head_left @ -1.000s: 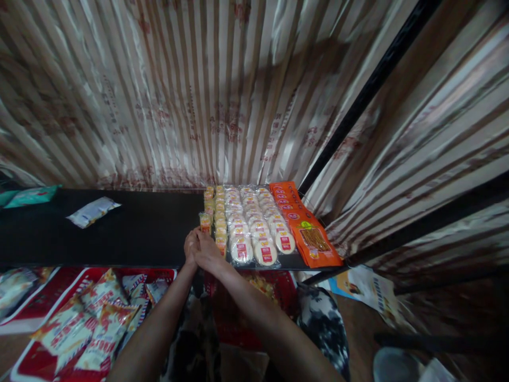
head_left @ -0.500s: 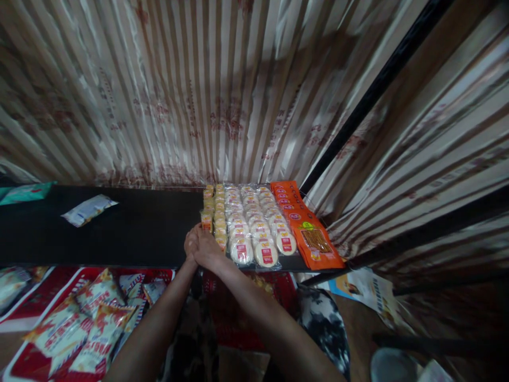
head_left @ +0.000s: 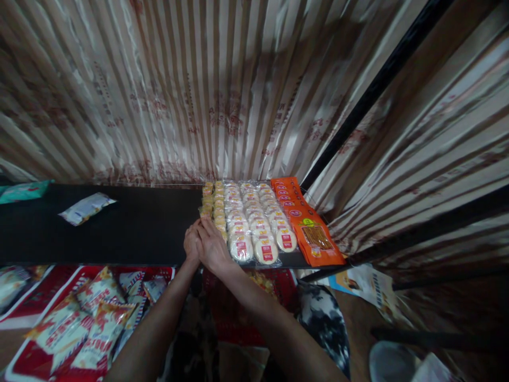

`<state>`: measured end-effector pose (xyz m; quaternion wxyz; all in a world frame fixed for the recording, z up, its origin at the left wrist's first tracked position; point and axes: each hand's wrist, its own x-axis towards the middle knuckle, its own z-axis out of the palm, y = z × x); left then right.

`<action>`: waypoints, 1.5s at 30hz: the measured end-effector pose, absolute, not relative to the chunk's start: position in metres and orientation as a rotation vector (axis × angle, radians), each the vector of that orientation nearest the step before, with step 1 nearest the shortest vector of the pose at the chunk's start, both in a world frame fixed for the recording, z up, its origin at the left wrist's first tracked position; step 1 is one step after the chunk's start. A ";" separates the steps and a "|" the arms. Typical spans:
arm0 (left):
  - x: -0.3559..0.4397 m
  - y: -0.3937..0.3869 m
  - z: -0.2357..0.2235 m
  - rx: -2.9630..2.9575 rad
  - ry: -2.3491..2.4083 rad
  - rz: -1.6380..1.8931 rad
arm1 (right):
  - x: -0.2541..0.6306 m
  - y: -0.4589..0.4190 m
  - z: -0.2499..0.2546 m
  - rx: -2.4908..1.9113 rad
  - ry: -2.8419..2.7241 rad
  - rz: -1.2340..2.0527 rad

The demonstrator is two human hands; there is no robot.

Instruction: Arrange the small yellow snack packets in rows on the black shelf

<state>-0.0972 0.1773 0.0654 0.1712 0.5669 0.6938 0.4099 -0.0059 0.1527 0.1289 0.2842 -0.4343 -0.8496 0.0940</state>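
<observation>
My left hand [head_left: 192,242] and my right hand [head_left: 213,245] are together at the near end of the leftmost column of small golden snack packets [head_left: 207,200]. Their fingers are closed around the lower end of a golden packet [head_left: 205,211], whose top shows beyond the fingertips; the rest is hidden. Right beside them runs a second column of golden packets [head_left: 219,205]. Further right, round pale crackers in clear wrappers [head_left: 240,247] overlap in three columns. Orange snack bags [head_left: 317,241] overlap at the right end of the black shelf [head_left: 155,228].
A white packet [head_left: 86,208] and a green packet [head_left: 24,192] lie on the shelf's left part. Red baskets [head_left: 75,276] with snack bags [head_left: 99,331] stand below its front edge. Black metal bars [head_left: 369,85] slant at the right; a striped curtain [head_left: 178,95] hangs behind.
My hands have shifted slightly, the right fingers now reaching further forward over the leftmost column. The golden packet at the fingertips sits a little further back. The other goods stay in place.
</observation>
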 end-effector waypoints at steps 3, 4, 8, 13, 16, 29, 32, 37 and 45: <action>-0.096 0.176 0.077 1.580 1.992 1.109 | 0.005 0.148 0.124 -1.262 -2.207 0.236; -0.096 0.176 0.080 1.562 1.999 1.112 | 0.009 0.146 0.122 -1.276 -2.192 0.227; -0.093 0.178 0.082 1.517 2.007 1.162 | 0.018 0.143 0.120 -1.280 -2.145 0.169; -0.091 0.182 0.077 1.544 2.003 1.198 | 0.021 0.145 0.121 -1.364 -2.077 0.137; -0.090 0.182 0.075 1.561 2.011 1.217 | 0.019 0.146 0.115 -1.442 -2.054 0.155; -0.091 0.180 0.071 1.576 2.011 1.222 | 0.009 0.161 0.104 -1.390 -2.105 0.143; -0.091 0.179 0.073 1.586 2.008 1.220 | 0.012 0.161 0.105 -1.373 -2.097 0.134; -0.091 0.180 0.072 1.596 2.034 1.227 | 0.021 0.155 0.109 -1.289 -2.018 0.091; -0.091 0.173 0.078 1.529 2.127 1.359 | 0.047 0.099 0.084 -1.263 -1.941 0.074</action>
